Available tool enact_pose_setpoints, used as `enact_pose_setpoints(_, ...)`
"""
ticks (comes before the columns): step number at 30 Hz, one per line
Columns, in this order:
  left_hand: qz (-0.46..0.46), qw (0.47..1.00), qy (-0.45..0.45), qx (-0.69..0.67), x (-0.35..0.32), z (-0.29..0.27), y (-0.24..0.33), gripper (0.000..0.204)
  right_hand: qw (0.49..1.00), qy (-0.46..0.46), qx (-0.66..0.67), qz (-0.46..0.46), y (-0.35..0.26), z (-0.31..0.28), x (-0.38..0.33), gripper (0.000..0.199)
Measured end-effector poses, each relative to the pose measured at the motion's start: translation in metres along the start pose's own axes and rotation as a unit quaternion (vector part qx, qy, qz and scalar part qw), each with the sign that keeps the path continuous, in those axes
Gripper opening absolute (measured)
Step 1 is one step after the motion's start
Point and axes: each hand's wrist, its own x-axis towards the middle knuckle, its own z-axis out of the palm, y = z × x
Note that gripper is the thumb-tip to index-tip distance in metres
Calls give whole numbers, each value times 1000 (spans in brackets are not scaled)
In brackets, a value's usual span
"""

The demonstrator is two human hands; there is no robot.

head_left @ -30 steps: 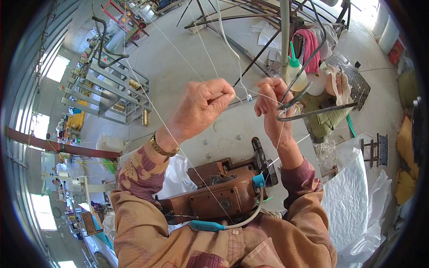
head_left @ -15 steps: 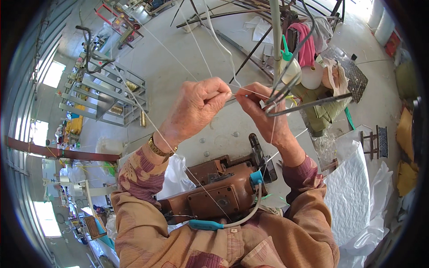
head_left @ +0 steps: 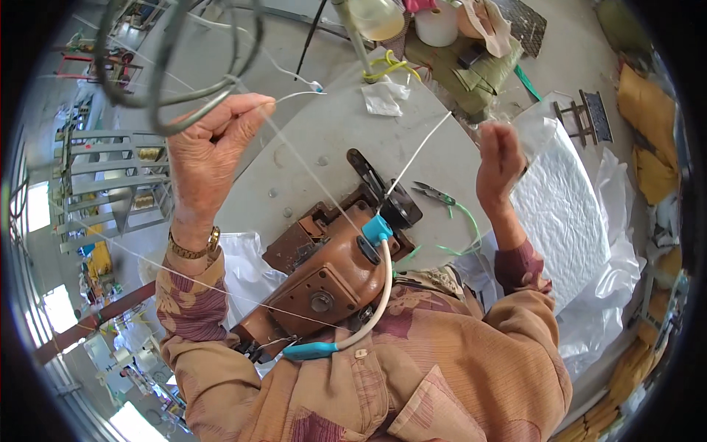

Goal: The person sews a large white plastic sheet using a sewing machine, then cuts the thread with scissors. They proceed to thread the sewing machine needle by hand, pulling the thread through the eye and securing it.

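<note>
My left hand (head_left: 210,144), with a gold watch on its wrist, pinches a white thread (head_left: 298,94) whose loose end sticks out past the fingertips. Dark wire loops (head_left: 158,110) hang in front of this hand and partly cover it. Over on the right, my right hand (head_left: 502,163) is raised with bunched fingers; motion blurs it, and anything it holds is hidden. Below and between the hands is a brown sewing machine (head_left: 324,283). A blue fitting (head_left: 378,229) with a cream hose is on its head. One white thread (head_left: 420,151) slants up from the machine toward the right.
Thread snips (head_left: 434,193) on a green cord lie on the grey table (head_left: 294,158), right of the machine. A pole (head_left: 352,35) with a yellow tie rises at the table's far edge. White plastic sheeting (head_left: 563,206) lies at the right; a metal rack (head_left: 121,184) stands left.
My hands were close together on the thread above the machine and have since parted, the left moving left, the right moving right. The view has shifted, and the snips now show.
</note>
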Motion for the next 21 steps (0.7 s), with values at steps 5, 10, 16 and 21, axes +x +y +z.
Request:
enact_pose_setpoints(5,8,1000,-6,5,-1,8,4,9,923,-260,-269,-92,51,-26,-69,21)
enact_pose_setpoints(10,32,999,-16,-6,7,12,8,4,849,-371,-357,-119,79,-18,-100,35)
enact_pose_setpoints(16,102,995,-12,-18,10,21,17,5,839,-368,-388,-98,96,-28,-117,28)
enact_pose_setpoints(21,158,987,-7,-3,12,26,22,8,963,-228,-117,85,78,-36,-99,24)
